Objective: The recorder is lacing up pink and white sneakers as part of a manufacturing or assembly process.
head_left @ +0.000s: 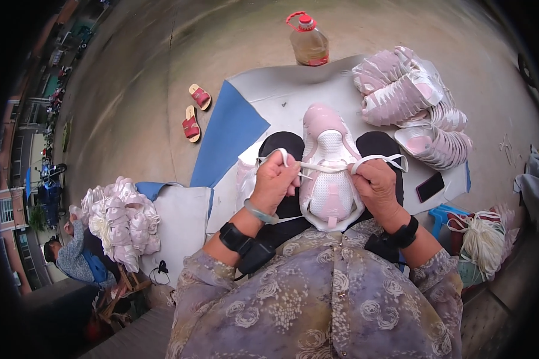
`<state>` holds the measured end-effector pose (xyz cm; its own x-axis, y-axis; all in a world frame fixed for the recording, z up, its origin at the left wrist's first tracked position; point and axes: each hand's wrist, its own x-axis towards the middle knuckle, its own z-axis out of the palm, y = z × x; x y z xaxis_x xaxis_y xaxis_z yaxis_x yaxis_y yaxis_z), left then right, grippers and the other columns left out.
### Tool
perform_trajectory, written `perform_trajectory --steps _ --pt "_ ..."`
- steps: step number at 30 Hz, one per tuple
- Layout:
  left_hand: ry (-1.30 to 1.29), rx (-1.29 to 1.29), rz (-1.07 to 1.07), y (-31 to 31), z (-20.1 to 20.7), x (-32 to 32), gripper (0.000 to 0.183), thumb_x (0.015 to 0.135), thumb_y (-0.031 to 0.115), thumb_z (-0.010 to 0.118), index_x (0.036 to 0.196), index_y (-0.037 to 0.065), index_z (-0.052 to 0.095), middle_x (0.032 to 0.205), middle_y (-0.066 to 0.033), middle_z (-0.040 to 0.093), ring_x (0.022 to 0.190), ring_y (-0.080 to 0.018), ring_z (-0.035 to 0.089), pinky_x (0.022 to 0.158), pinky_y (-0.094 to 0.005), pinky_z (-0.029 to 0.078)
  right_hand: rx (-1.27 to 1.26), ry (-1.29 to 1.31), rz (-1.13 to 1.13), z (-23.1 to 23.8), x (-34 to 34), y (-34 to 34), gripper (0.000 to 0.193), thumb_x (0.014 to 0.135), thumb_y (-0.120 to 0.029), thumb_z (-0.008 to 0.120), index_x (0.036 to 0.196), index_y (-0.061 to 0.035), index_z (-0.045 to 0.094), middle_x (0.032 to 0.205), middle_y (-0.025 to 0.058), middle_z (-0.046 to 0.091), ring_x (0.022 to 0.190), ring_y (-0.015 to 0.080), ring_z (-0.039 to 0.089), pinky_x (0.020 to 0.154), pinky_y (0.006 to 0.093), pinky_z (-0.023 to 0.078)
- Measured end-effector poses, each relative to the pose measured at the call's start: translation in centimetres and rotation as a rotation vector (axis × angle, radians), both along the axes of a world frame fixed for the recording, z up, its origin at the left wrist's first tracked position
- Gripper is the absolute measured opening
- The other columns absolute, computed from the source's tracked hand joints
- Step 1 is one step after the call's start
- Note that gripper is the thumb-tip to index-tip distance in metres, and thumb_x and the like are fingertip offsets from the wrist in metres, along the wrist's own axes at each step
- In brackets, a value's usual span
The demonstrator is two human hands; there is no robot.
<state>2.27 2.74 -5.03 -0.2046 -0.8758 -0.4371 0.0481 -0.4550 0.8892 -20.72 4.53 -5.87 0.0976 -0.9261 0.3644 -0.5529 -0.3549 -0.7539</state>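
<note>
A pink and white sneaker (pixel 325 119) rests across my lap between my black-clad knees, its toe pointing away from me. White shoelace (pixel 317 167) runs across its upper from one hand to the other. On the sneaker's left side, my left hand (pixel 275 182) pinches one part of the lace, with a loop standing above the fingers. My right hand (pixel 376 181) is closed on the lace at the right side, where another loop sticks out past the knuckles. Whether a knot sits in the middle is too small to tell.
Stacked pink and white sneakers (pixel 395 99) lie at the far right, near a dark phone (pixel 430 187). More sneaker pieces (pixel 123 221) are piled at left, beside another person (pixel 81 257). White laces (pixel 484 242) hang at right. Red slippers (pixel 191 124) and a bottle (pixel 309 45) stand beyond the sheet.
</note>
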Motion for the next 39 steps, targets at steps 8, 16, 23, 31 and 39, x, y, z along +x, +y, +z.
perform_trajectory --steps 8,16,23,31,39 --pt "-0.014 -0.114 0.057 -0.3 -0.3 -1.5 0.01 0.083 0.005 0.059 0.082 0.007 0.05 0.063 0.0029 0.054 0.051 -0.0014 0.047 0.044 -0.0166 0.038 0.094 -0.027 0.018 0.2 -0.1 -0.1 0.011 0.069 0.0 0.06 0.078 -0.0041 0.062 0.076 0.0097 0.059 0.073 0.026 0.057 0.067 0.033 0.045" --pt "-0.152 -0.308 0.065 -0.4 -1.5 -2.1 0.006 0.084 0.005 0.059 0.083 0.006 0.053 0.063 0.0044 0.052 0.052 -0.0004 0.045 0.047 -0.0164 0.037 0.068 -0.113 0.036 -0.3 -0.1 -0.2 0.014 0.069 0.002 0.059 0.082 -0.0034 0.06 0.076 0.0097 0.056 0.074 0.0262 0.056 0.068 0.0325 0.045" --pt "-0.32 -0.458 0.054 -0.3 -1.6 -2.6 0.006 0.083 0.005 0.06 0.084 0.005 0.054 0.064 0.0031 0.053 0.052 -0.0026 0.046 0.048 -0.0183 0.039 0.073 -0.124 0.039 -0.8 -0.2 -0.1 0.013 0.071 0.0 0.06 0.083 -0.0033 0.059 0.077 0.0096 0.056 0.073 0.0246 0.056 0.067 0.0311 0.045" --pt "-0.504 -0.704 -0.095 -0.7 -1.5 -2.8 0.01 0.08 0.006 0.063 0.083 0.004 0.053 0.061 0.001 0.052 0.054 -0.0034 0.047 0.049 -0.021 0.04 0.43 -0.293 -0.089 -0.4 -1.5 0.5 0.012 0.078 -0.006 0.066 0.08 -0.0009 0.056 0.063 -0.0035 0.049 0.055 0.0032 0.041 0.049 0.0196 0.037" --pt "-0.667 -0.458 -0.045 0.0 0.7 -2.0 0.037 0.072 0.018 0.075 0.089 0.003 0.046 0.067 -0.0026 0.055 0.057 -0.0055 0.052 0.049 -0.0197 0.042 0.107 -0.217 -0.012 3.1 -0.6 -0.2 0.008 0.079 0.0 0.06 0.086 -0.0019 0.058 0.069 0.0034 0.053 0.058 0.0125 0.05 0.054 0.0246 0.041"
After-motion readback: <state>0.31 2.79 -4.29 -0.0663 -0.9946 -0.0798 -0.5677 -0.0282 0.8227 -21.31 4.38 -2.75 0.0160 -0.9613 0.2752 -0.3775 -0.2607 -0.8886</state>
